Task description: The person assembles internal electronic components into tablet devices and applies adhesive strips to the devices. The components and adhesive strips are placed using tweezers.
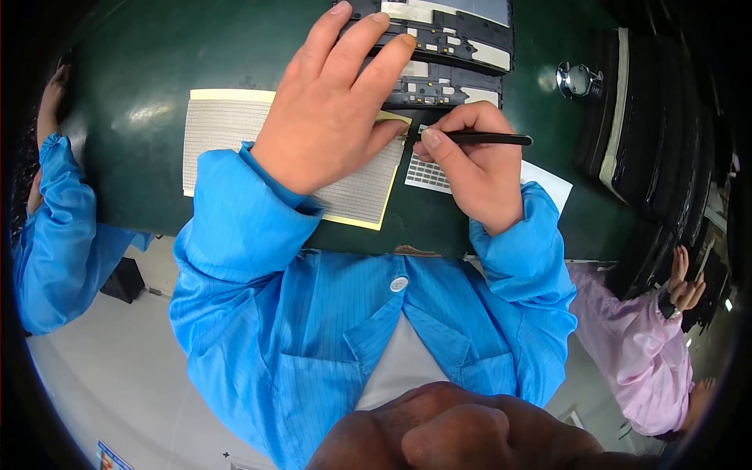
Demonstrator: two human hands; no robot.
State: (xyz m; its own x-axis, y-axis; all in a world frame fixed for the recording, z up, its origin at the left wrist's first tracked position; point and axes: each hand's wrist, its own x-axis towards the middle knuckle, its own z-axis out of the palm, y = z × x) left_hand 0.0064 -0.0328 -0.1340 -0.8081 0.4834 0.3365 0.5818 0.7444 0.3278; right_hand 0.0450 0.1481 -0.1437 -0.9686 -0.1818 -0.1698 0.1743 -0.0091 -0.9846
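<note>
My right hand (482, 157) grips black tweezers (493, 139) between thumb and fingers, their tips pointing left. My left hand (321, 117) is spread palm down over a yellow-edged sheet (352, 200) with a fine grid of small pale strips. Its thumb lies at the sheet's right edge, close to the tweezer tips; whether they touch I cannot tell. The left fingertips reach the nearest black plastic panels (462, 96), which carry white patches and small gold dots. Partly beneath my right hand lies a white sheet (427, 175) with rows of small grey rectangles.
The dark green tabletop (141, 180) carries all this. A shiny metal item (578, 80) stands at the right, beside a row of black cases (658, 117). A person in a blue sleeve (59, 235) is at the left, another in a pink sleeve (646, 356) at the right.
</note>
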